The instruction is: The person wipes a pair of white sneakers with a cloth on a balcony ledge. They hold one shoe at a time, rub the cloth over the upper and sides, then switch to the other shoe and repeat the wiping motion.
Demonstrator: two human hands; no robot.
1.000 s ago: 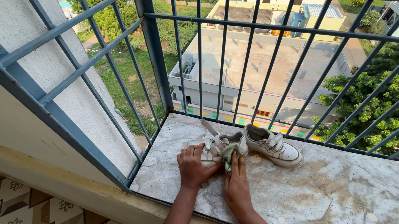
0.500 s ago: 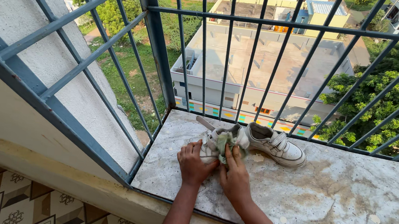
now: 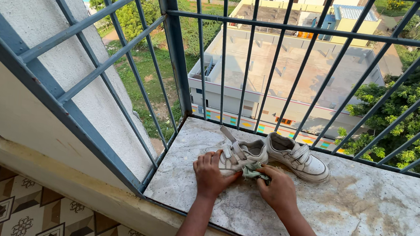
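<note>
So the person is up on a balcony ledge [image 3: 361, 212], a stained, mottled stone slab that sits right behind a blue-grey metal railing [image 3: 175, 56]. Two small white sneakers with strap closures are sitting on it, close to the bars.

The left hand [image 3: 211, 173] is pressed down flat-ish on the near shoe [image 3: 241, 153], fingers spread and curled over its toe end, pinning it to the slab. That shoe's straps are undone and one sticks up toward the railing. The right hand [image 3: 279, 188] is closed around a crumpled greenish cloth [image 3: 251, 171], bunched up under the fingers and pushed against the side of that same shoe, down low by the sole. Both forearms come in from the bottom edge of the view.

The second shoe [image 3: 300, 159] is just beside the first one, on its right, nearly touching at the heel, toe pointing off to the right. Nobody's touching it.

Through the bars you look way down onto a flat concrete rooftop [image 3: 292, 64], some grass and leafy trees [image 3: 402, 116]. On the left there's a rough plastered wall [image 3: 49, 87], and patterned floor tiles [image 3: 11, 207] show in the bottom left corner below the ledge.
</note>
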